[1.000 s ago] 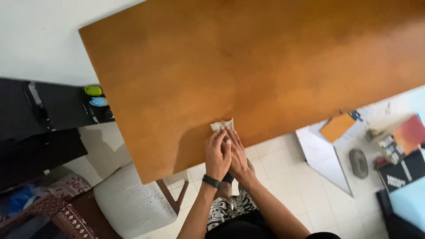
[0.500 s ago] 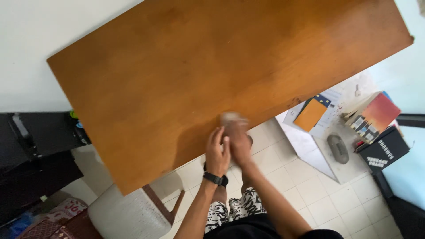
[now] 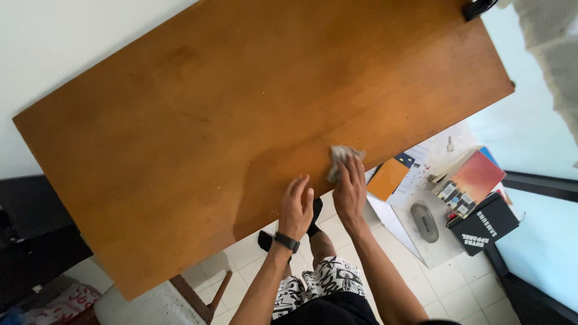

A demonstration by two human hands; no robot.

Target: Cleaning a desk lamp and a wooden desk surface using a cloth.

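Near the front edge of the wooden tabletop (image 3: pixel 241 108), one crumpled cloth (image 3: pixel 341 157) sits pinned under the right hand (image 3: pixel 350 191), fingers flat over it and hiding its lower half. Left hand (image 3: pixel 296 207) lies open just beside, palm down, holding nothing. Two hands, one cloth; the tabletop's far corner is cut off.

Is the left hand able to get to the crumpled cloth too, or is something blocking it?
Probably yes. The left hand lies flat on the wooden table right beside the right hand, which presses the crumpled cloth. Only bare tabletop lies between them, though the right hand covers part of the cloth.
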